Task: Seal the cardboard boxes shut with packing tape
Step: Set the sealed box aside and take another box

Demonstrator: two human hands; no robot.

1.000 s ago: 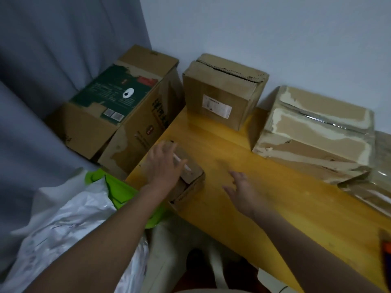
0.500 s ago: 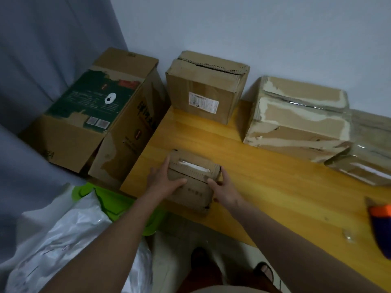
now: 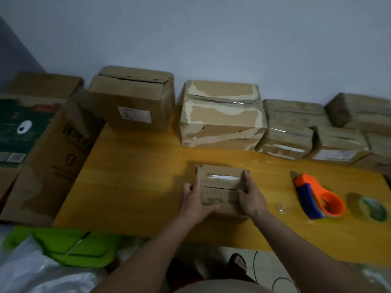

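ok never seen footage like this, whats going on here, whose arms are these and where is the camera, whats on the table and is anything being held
There is no machine here. The picture comes from a wide-angle camera worn on a person's head, looking forward and down, so the two bare arms are that person's own. The left hand and right hand grip the ends of a small cardboard box resting on a yellow wooden table; a seam shows across its top. To the right lie an orange and blue tape dispenser and a loose roll of tape, neither touched. Larger boxes line the wall behind, several on the right already wrapped in glossy tape. A big printed carton stands at the table's left end.
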